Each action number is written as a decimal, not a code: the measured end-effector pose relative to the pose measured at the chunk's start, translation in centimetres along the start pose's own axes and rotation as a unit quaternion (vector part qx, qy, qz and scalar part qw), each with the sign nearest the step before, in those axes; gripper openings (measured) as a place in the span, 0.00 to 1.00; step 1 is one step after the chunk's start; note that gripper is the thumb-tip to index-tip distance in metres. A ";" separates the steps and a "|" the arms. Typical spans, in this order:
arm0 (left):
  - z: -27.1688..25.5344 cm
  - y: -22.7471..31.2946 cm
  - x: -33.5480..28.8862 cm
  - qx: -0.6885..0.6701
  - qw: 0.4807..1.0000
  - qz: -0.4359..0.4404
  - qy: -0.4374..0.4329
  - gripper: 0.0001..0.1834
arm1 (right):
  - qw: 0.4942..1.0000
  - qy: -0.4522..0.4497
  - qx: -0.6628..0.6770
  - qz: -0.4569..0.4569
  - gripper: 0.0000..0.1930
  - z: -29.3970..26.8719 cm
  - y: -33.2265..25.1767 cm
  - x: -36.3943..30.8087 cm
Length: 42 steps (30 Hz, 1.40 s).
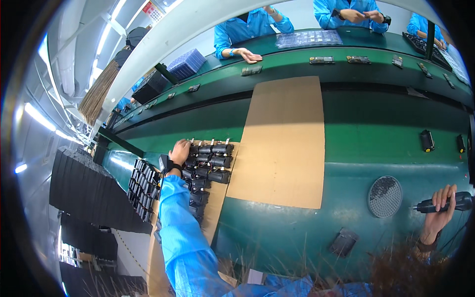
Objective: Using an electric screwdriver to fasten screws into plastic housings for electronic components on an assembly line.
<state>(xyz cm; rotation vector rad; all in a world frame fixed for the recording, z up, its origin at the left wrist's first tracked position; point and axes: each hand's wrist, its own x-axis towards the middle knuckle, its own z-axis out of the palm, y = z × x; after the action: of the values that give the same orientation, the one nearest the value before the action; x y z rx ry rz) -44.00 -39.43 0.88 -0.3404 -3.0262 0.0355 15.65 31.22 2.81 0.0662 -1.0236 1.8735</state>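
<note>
Beside one tray [386,207], right hand [439,213], one screwdriver [464,201] held

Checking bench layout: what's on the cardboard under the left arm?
Black modules in rows on the cardboard. The left hand and blue sleeve hide whatever lies beneath them.
</note>
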 end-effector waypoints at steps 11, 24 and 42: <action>-3.8 14.5 -3.9 -0.224 0.951 0.161 0.140 0.21 | 1.000 0.006 -0.008 0.003 0.08 -0.1 -0.3 -0.3; -5.3 22.4 -11.7 -0.103 0.934 0.330 0.085 0.26 | 0.999 0.028 -0.018 0.039 0.03 1.8 -1.4 -0.6; -4.1 42.8 -29.6 -0.377 0.788 0.477 0.097 0.19 | 0.917 -0.010 -0.373 0.142 0.18 3.7 -1.5 0.6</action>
<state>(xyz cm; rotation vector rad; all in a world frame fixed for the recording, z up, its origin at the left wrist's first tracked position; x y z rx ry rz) -5.43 -4.26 0.77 -1.7290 -2.1719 -1.0506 15.16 29.40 6.39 -0.5392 -1.7708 1.6060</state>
